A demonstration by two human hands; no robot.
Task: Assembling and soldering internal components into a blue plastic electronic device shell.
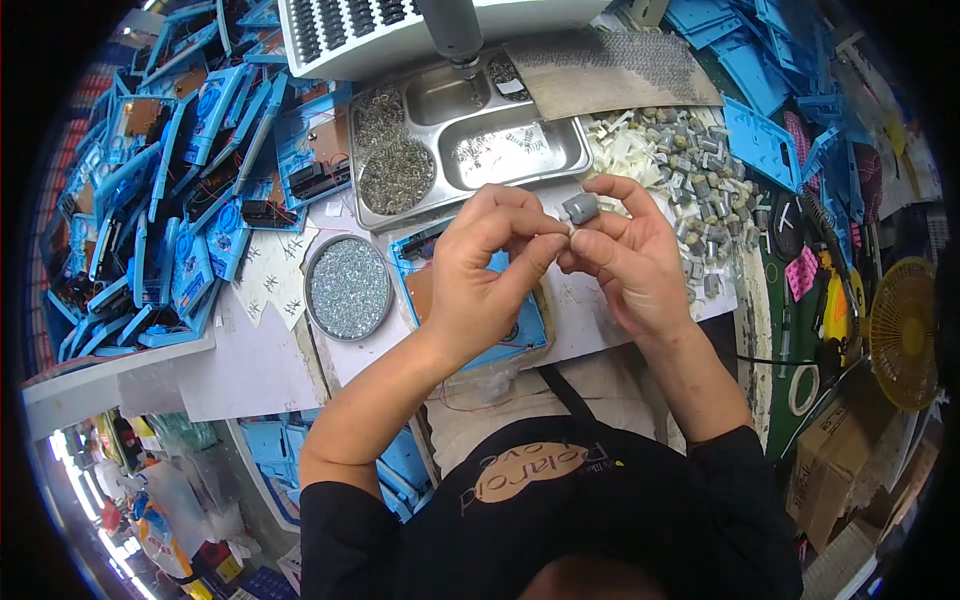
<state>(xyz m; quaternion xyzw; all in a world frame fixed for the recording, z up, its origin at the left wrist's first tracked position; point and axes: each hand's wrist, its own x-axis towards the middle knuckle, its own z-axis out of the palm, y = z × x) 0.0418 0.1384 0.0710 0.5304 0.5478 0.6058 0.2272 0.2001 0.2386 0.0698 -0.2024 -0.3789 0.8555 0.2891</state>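
Note:
Both my hands meet above the middle of the bench, over a blue plastic housing [535, 322] with a brown board in it. A small grey cylindrical motor [580, 208] with a whitish end sits tilted at the fingertips of my right hand [640, 255], whose fingers are closed around its lower side. My left hand [485, 260] pinches thumb against forefinger right beside the motor's whitish end. What lies between those left fingertips is too small and covered to make out. Under my hands, much of the housing is hidden.
Left of the housing is a round dish [348, 288] of small shiny parts. Behind stands a metal compartment tray [470, 190] of hardware, below a hanging power screwdriver [452, 30]. Many blue housings [165, 190] pile up left; grey motors and white pieces [700, 170] heap right.

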